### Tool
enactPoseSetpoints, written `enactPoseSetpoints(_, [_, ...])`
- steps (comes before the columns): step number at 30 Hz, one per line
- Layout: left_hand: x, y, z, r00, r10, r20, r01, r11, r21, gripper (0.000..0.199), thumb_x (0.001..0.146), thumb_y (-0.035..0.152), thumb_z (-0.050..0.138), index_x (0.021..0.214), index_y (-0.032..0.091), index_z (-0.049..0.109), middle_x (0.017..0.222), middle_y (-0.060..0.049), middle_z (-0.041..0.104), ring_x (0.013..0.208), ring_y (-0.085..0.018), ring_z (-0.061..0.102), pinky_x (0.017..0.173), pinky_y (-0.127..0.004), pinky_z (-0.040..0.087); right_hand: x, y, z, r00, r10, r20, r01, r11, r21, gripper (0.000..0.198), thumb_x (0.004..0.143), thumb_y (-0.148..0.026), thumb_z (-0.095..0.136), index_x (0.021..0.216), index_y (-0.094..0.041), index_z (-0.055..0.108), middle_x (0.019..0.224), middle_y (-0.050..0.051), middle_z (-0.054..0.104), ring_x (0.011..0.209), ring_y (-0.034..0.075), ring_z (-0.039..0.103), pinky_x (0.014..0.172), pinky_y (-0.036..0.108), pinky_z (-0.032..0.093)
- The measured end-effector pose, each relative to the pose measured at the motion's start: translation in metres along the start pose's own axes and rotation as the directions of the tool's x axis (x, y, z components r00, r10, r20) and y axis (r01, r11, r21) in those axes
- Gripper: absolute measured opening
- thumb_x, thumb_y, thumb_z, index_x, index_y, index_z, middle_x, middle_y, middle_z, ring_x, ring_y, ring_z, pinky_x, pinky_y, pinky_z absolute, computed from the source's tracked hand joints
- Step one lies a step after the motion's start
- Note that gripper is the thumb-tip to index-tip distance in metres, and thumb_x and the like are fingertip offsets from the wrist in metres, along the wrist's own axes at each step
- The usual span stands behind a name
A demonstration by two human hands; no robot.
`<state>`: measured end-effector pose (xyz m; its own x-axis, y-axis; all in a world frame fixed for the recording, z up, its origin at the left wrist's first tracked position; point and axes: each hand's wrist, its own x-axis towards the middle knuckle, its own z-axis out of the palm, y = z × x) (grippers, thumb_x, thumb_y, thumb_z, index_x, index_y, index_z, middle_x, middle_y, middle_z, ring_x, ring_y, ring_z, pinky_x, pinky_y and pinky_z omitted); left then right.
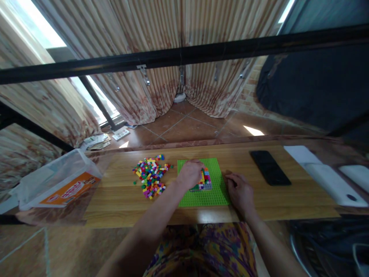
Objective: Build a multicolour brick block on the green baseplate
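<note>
With the bricks (206,179) on the green board (198,199), it seems best to press straight down with the left hand (190,174), its bent fingers hiding any hold, while the right hand (241,192), loosely curled, contents unclear, steadies the edge.

Setting: a home, most likely a living area. Evidence: floor-length striped curtains (155,30) across the far side, reddish patterning low down; bright window (47,27) far left; brown floor tiles (184,123); stacked papers (98,142) at left; colourful toy bricks (152,171) on the near wooden tabletop (115,192).
</note>
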<state>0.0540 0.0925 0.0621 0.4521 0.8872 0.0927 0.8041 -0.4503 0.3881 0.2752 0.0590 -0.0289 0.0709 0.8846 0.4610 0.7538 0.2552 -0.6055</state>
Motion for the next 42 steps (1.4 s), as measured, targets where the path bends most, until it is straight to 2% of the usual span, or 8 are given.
enactPoseSetpoints(6, [0.006, 0.002, -0.002, 1.000, -0.002, 0.029, 0.003, 0.999, -0.032, 0.032, 0.071, 0.001, 0.050, 0.082, 0.019, 0.075, 0.086, -0.008, 0.071, 0.087, -0.020, 0.065, 0.089, -0.030, 0.051, 0.000, 0.000, 0.000, 1.000, 0.006, 0.017, -0.005, 1.000, -0.012, 0.026, 0.088, -0.027, 0.047, 0.087, -0.018, 0.072, 0.092, 0.011, 0.070, 0.086, 0.023, 0.063, 0.082, 0.040, 0.051])
enactPoseSetpoints(11, [0.007, 0.004, -0.003, 0.998, 0.007, 0.061, -0.006, 1.000, -0.018, 0.033, 0.069, 0.001, 0.050, 0.082, 0.018, 0.075, 0.086, -0.009, 0.070, 0.086, -0.021, 0.065, 0.088, -0.032, 0.051, 0.000, -0.001, -0.001, 1.000, -0.001, 0.012, 0.001, 1.000, -0.012, 0.027, 0.088, -0.026, 0.046, 0.086, -0.018, 0.072, 0.091, 0.011, 0.070, 0.084, 0.023, 0.063, 0.080, 0.039, 0.051])
enactPoseSetpoints(16, [0.002, 0.003, -0.001, 1.000, -0.017, -0.004, 0.017, 0.996, -0.084, 0.037, 0.070, 0.000, 0.049, 0.089, 0.019, 0.075, 0.090, -0.008, 0.072, 0.090, -0.022, 0.066, 0.092, -0.034, 0.049, 0.000, 0.000, 0.000, 1.000, -0.006, 0.020, 0.007, 1.000, -0.023, 0.027, 0.088, -0.026, 0.046, 0.087, -0.018, 0.072, 0.093, 0.011, 0.070, 0.086, 0.023, 0.063, 0.080, 0.039, 0.052])
enactPoseSetpoints(19, [0.002, 0.000, 0.001, 0.999, -0.034, -0.019, 0.032, 0.994, -0.102, 0.040, 0.072, 0.000, 0.050, 0.100, 0.018, 0.073, 0.098, -0.008, 0.073, 0.096, -0.023, 0.066, 0.094, -0.034, 0.049, 0.000, 0.000, 0.000, 1.000, 0.002, 0.019, -0.001, 1.000, -0.018, 0.026, 0.088, -0.026, 0.047, 0.088, -0.017, 0.072, 0.093, 0.012, 0.070, 0.087, 0.024, 0.063, 0.081, 0.039, 0.052])
enactPoseSetpoints(22, [0.003, 0.000, 0.000, 0.993, -0.112, -0.033, 0.106, 0.983, -0.152, 0.044, 0.080, 0.004, 0.048, 0.117, 0.019, 0.067, 0.104, -0.008, 0.074, 0.097, -0.020, 0.067, 0.094, -0.032, 0.049, 0.000, -0.001, 0.000, 1.000, 0.005, 0.010, -0.005, 1.000, -0.004, 0.026, 0.088, -0.025, 0.047, 0.088, -0.017, 0.072, 0.092, 0.011, 0.070, 0.086, 0.023, 0.063, 0.082, 0.039, 0.052])
enactPoseSetpoints(25, [0.005, 0.000, 0.000, 0.975, -0.216, -0.044, 0.200, 0.951, -0.237, 0.042, 0.088, 0.010, 0.043, 0.124, 0.018, 0.062, 0.102, -0.008, 0.075, 0.092, -0.019, 0.069, 0.090, -0.031, 0.051, 0.000, -0.001, -0.001, 1.000, 0.006, 0.010, -0.006, 1.000, 0.002, 0.026, 0.088, -0.026, 0.047, 0.087, -0.017, 0.072, 0.092, 0.011, 0.070, 0.086, 0.023, 0.063, 0.082, 0.040, 0.051])
enactPoseSetpoints(33, [0.009, -0.009, 0.013, 0.947, -0.320, -0.013, 0.288, 0.869, -0.402, 0.030, 0.087, 0.018, 0.054, 0.113, 0.014, 0.068, 0.096, -0.008, 0.075, 0.086, -0.018, 0.069, 0.082, -0.027, 0.052, 0.000, 0.000, 0.000, 1.000, 0.006, 0.009, -0.006, 1.000, -0.014, 0.026, 0.088, -0.027, 0.047, 0.087, -0.017, 0.072, 0.092, 0.012, 0.070, 0.087, 0.024, 0.063, 0.082, 0.040, 0.051])
enactPoseSetpoints(42, [0.010, -0.011, 0.027, 0.932, -0.363, 0.018, 0.316, 0.786, -0.531, 0.027, 0.086, 0.016, 0.053, 0.107, 0.015, 0.070, 0.091, -0.004, 0.075, 0.081, -0.014, 0.067, 0.077, -0.024, 0.053, 0.000, 0.001, 0.001, 1.000, -0.002, -0.001, 0.002, 1.000, -0.007, 0.026, 0.087, -0.027, 0.048, 0.086, -0.016, 0.072, 0.090, 0.011, 0.069, 0.085, 0.023, 0.063, 0.080, 0.038, 0.051])
